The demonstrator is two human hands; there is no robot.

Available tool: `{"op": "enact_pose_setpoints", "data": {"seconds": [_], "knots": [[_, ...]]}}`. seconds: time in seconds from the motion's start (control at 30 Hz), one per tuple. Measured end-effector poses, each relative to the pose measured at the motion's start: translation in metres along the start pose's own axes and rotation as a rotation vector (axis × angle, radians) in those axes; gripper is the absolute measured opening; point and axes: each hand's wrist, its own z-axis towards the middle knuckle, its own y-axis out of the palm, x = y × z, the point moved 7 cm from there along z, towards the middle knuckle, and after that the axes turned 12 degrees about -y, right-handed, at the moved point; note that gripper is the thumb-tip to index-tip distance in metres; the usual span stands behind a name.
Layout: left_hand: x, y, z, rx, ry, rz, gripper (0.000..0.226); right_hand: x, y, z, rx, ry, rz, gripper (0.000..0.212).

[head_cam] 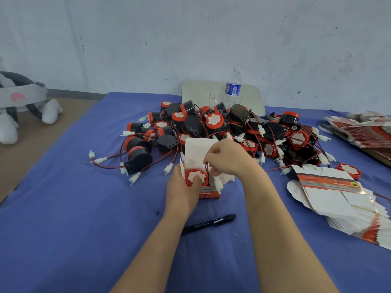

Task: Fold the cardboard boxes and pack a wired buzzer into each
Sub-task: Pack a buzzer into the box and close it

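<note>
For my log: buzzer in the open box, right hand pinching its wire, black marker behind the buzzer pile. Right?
No: the head view shows the marker in front of the box, nearer the person. Buzzer, right hand and wire are right.

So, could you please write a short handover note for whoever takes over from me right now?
Left hand: grips the box, thumb pressing a buzzer into it.
Right hand: pinches that buzzer's wire above the box.
Loose buzzers are piled behind; flat boxes are stacked at the right.
Done: this box is folded and the buzzer sits in its mouth.
Left: tuck in the wire and connector, close the lid flap, then pack the pile.
</note>
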Motion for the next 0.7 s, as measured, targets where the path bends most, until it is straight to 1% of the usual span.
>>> {"op": "enact_pose_setpoints", "data": {"seconds": [0.07,0.17,0.27,0.37,0.53,0.63,0.7], "knots": [[0.0,0.0,-0.001,0.005,0.009,0.0,0.017,0.008,0.002,0.005,0.064,0.03,0.089,0.022],[0.0,-0.002,-0.001,0.014,0.015,0.0,0.02,0.028,0.004,0.003,0.22,0.098,0.235,0.024],[0.001,-0.001,0.0,0.019,0.032,0.029,0.018,0.04,0.003,-0.005,0.316,0.094,0.256,0.024],[0.001,-0.001,0.0,0.023,0.031,0.037,0.021,0.042,0.003,-0.015,0.328,0.052,0.196,0.032],[0.002,-0.002,-0.001,0.034,0.037,0.059,0.022,0.04,0.0,-0.025,0.368,0.009,0.121,0.023],[0.002,-0.001,-0.001,0.032,0.034,0.075,0.024,0.037,0.001,-0.027,0.349,0.0,0.057,0.019],[0.002,-0.001,-0.001,0.035,0.023,0.075,0.027,0.032,0.002,-0.026,0.318,-0.012,-0.041,0.02]]}}
